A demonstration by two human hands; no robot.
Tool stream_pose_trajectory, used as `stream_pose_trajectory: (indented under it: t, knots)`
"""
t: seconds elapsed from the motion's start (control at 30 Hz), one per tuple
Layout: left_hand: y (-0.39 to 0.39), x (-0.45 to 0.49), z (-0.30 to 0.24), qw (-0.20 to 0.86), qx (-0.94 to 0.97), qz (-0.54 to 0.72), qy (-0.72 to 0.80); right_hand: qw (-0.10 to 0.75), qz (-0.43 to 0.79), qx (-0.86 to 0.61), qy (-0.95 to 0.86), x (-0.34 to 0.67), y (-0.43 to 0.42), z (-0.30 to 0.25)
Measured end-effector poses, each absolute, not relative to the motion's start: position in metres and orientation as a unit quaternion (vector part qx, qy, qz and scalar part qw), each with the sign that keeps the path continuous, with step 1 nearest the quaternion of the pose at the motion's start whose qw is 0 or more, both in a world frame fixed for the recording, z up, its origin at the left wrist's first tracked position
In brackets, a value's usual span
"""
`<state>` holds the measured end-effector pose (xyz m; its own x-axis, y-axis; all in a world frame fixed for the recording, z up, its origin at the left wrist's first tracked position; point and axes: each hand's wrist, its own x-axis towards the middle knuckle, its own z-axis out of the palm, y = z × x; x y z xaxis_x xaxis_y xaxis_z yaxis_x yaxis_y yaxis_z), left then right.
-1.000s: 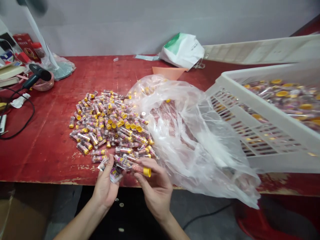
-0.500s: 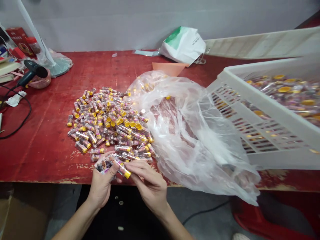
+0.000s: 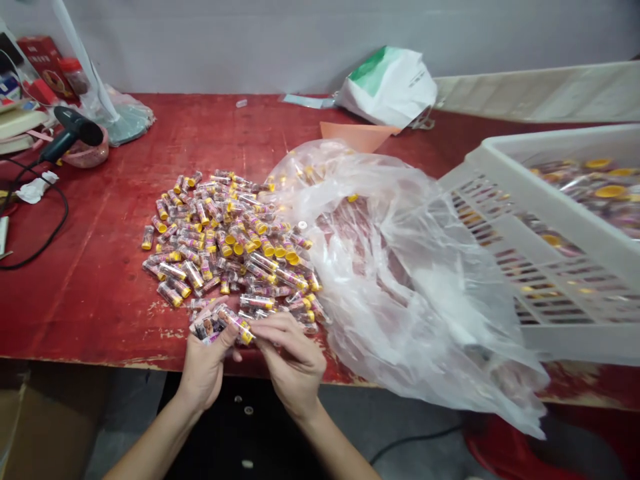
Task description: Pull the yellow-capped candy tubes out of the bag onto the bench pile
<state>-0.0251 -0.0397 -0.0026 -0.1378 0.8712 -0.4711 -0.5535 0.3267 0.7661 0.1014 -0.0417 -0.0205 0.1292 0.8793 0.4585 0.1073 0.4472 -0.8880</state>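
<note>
My left hand (image 3: 204, 373) is closed around a small clear tube (image 3: 234, 321) with a yellow cap. Under the thumb it also grips some small printed pieces (image 3: 206, 328), perhaps labels or a sheet of them. At the capped end of that tube, the fingers of my right hand (image 3: 295, 360) are pinched together; the exact contact of their tips is partly hidden. Just beyond both hands lies a heap of similar yellow-capped tubes (image 3: 227, 243), with dark contents and purple-and-white printing.
A crumpled clear plastic bag (image 3: 395, 267) spreads right of the heap and hangs over the table edge. Beyond it stands a white slotted crate (image 3: 575, 267) filled with tubes. At the back left are a hair dryer (image 3: 75, 130) and a lamp base (image 3: 130, 123); a white-green bag (image 3: 395, 87) lies behind.
The table and its contents have shifted rightward in view as the camera turned. My right hand has come slightly closer to my left, and its fingers now cover more of the cap end.
</note>
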Motion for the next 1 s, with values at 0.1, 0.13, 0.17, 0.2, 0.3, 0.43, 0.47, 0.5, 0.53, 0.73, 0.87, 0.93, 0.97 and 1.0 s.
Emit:
stream_pose_trajectory:
  t: [0.1,0.13,0.17,0.2,0.3,0.43,0.47,0.5,0.53,0.73,0.87,0.93,0.97,1.0]
  knots:
    - [-0.032,-0.035,-0.006,0.638,0.117,0.575,0.499,0.605,0.318,-0.425,-0.593,0.092,-0.027,-0.024]
    - [-0.029,-0.039,-0.007,0.634,0.097,0.586,0.495,0.600,0.320,-0.425,-0.597,0.087,-0.018,-0.026]
    - [-0.026,-0.043,-0.008,0.628,0.077,0.598,0.492,0.595,0.319,-0.425,-0.602,0.082,-0.009,-0.028]
    - [-0.024,-0.047,-0.009,0.623,0.059,0.608,0.489,0.595,0.312,-0.424,-0.607,0.077,0.002,-0.029]
    - [-0.020,-0.059,-0.011,0.613,0.031,0.624,0.484,0.610,0.256,-0.424,-0.618,0.060,0.036,-0.030]
    - [-0.019,-0.074,-0.015,0.597,0.047,0.634,0.490,0.599,0.193,-0.447,-0.636,0.067,0.072,-0.018]
    - [-0.018,-0.077,-0.017,0.591,0.049,0.633,0.498,0.586,0.188,-0.461,-0.639,0.079,0.078,-0.013]
    - [-0.017,-0.081,-0.018,0.588,0.046,0.630,0.506,0.557,0.184,-0.491,-0.644,0.095,0.085,-0.008]
    - [-0.016,-0.084,-0.020,0.586,0.042,0.623,0.516,0.511,0.179,-0.535,-0.648,0.114,0.093,-0.002]
    - [-0.008,-0.078,-0.027,0.599,0.022,0.569,0.563,0.271,0.166,-0.733,-0.601,0.233,0.182,0.020]
    - [-0.005,-0.051,-0.018,0.615,0.008,0.563,0.552,0.241,0.201,-0.749,-0.583,0.255,0.225,0.010]
    - [-0.003,-0.038,-0.011,0.632,0.021,0.567,0.528,0.246,0.223,-0.744,-0.580,0.257,0.219,0.006]
    - [-0.002,-0.033,-0.008,0.644,0.030,0.567,0.513,0.253,0.233,-0.740,-0.579,0.258,0.209,0.005]
    - [-0.002,-0.028,-0.005,0.649,0.033,0.569,0.505,0.263,0.243,-0.734,-0.577,0.259,0.195,0.006]
